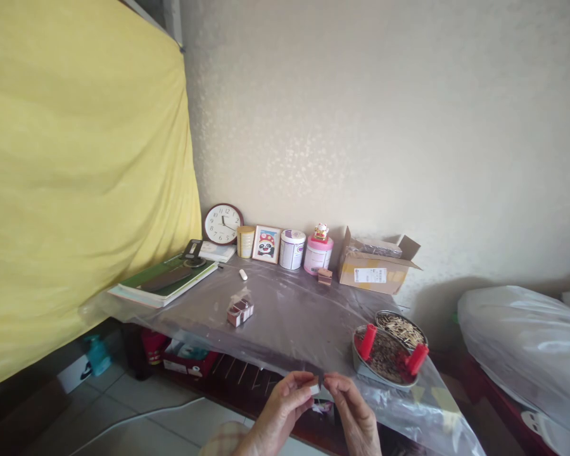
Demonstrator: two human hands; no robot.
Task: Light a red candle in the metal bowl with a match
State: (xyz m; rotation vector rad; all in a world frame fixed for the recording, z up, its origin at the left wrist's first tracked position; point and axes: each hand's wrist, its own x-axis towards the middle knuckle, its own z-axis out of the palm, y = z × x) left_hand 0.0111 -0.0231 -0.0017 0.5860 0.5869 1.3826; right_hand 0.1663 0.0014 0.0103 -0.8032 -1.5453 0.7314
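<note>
At the near edge of the table, my left hand [281, 408] is closed around a small box [315, 386] with pale and brown sides, which looks like a matchbox. My right hand [354, 408] is just to the right of it, thumb and fingertips pinched together. A small dark bit seems to show at those fingertips, too small to name. To the right of my hands stands a metal container [361, 366] of dark brown bits with two red cylinders [368, 342] upright in it. Behind it sits a round dish of pale matchsticks [401, 329].
A plastic-wrapped pack of small boxes [240, 311] lies mid-table, with a white oval piece [243, 274] behind it. Along the wall stand a clock [223, 223], a framed panda picture [266, 244], tins [292, 250] and an open cardboard box [370, 269]. Books [164, 282] lie left.
</note>
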